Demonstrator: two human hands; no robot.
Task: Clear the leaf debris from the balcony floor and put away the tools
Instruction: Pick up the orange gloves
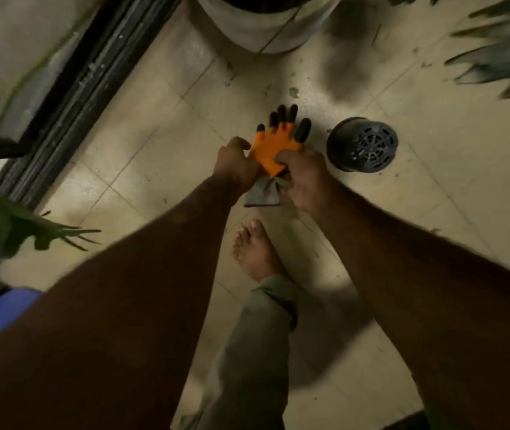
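Note:
An orange gardening glove (274, 147) with black fingertips and a grey cuff hangs over the tiled balcony floor (142, 169), fingers pointing away from me. My left hand (236, 162) grips its left side near the palm. My right hand (301, 178) pinches the bunched fabric at the wrist, just above the cuff. Small bits of leaf debris (293, 92) lie scattered on the tiles beyond the glove.
A black plastic pot (362, 144) lies on its side to the right of the glove. A large pale planter (266, 29) stands ahead. Sliding-door tracks (70, 97) run along the left. Plant leaves (502, 57) hang at right and lower left. My bare foot (252, 249) is below.

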